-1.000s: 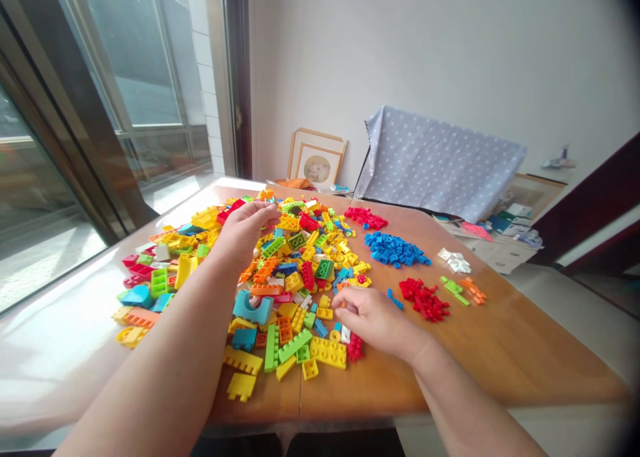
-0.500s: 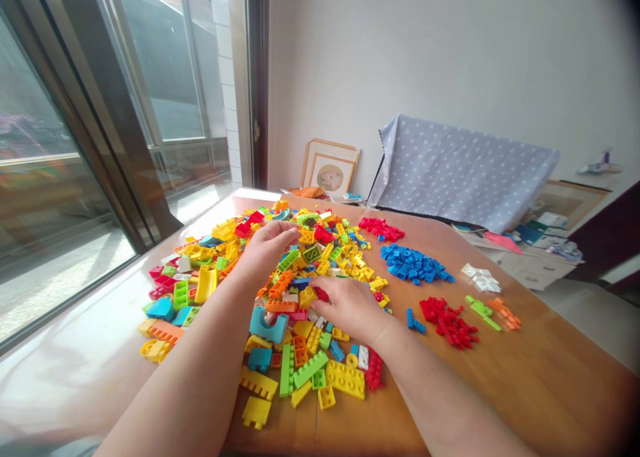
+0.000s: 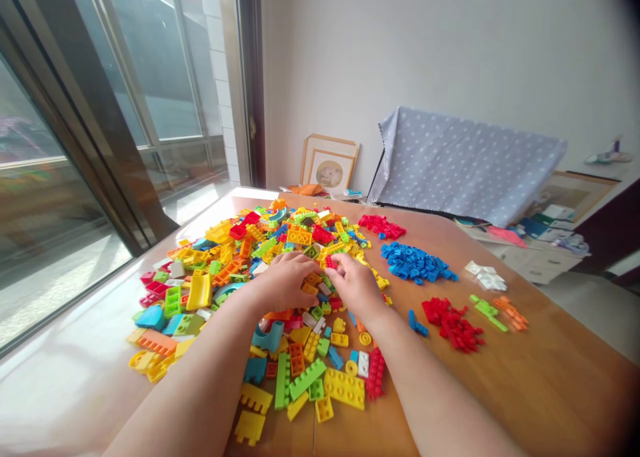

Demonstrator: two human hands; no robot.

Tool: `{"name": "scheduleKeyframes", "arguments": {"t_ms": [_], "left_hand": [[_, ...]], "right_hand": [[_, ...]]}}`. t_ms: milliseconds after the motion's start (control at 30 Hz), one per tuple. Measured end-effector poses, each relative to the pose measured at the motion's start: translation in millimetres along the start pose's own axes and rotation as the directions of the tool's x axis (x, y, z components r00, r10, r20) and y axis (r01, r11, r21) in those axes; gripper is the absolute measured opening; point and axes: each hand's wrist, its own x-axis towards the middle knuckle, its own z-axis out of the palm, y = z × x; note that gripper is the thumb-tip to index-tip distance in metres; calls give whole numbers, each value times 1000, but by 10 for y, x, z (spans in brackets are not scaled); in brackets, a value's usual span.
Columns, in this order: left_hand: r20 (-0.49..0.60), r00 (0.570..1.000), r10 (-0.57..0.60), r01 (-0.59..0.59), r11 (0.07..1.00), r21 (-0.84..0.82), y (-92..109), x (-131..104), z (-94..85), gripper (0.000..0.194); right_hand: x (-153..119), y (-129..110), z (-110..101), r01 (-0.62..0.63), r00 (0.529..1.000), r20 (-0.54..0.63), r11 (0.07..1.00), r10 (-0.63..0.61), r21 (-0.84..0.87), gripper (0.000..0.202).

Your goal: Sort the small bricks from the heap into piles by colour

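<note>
A wide pile of mixed building bricks (image 3: 200, 290) covers the left and middle of the wooden table (image 3: 500, 383). My left hand (image 3: 290, 280) lies over the pile's middle, fingers apart and bent down onto the bricks, hiding some of them. Just right of it, my right hand (image 3: 355, 283) pinches a small red brick (image 3: 330, 262) between thumb and fingertips. Near the front of the pile are a yellow plate (image 3: 345, 387) and a long green brick (image 3: 307, 378).
Right of the pile lie separate heaps: dark pink (image 3: 383, 226), blue (image 3: 419, 263), red (image 3: 453, 323), white (image 3: 486, 275), green (image 3: 487, 311) and orange (image 3: 511, 313). Behind the table stand a dotted cloth (image 3: 465, 163) and a picture frame (image 3: 329, 170).
My left hand has come down toward the right and reached the pile's middle. My right hand has moved up and slightly right, with the red brick now clearly visible in its fingers.
</note>
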Motion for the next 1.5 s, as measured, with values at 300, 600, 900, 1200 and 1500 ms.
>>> {"name": "scheduleKeyframes", "arguments": {"t_ms": [300,600,900,1200,1500], "left_hand": [[-51,998,-37,41,996,81,-90,-16,-30,37],[-111,988,-104,113,991,73,-299,-54,-74,30],[-115,982,-153,160,986,55,-350,-71,-116,23],[-169,955,-242,237,970,-51,-396,-92,-196,9],[-168,948,-271,274,962,-1,-439,-85,-188,17]], "right_hand": [[-263,-272,-188,90,966,251,991,-62,-102,16],[-280,-514,-47,69,924,373,928,79,-366,30],[-282,-609,-15,41,922,376,943,91,-330,20],[100,134,-387,-198,979,-9,959,204,204,15],[347,1352,-801,-611,698,-80,650,712,453,14]]}}
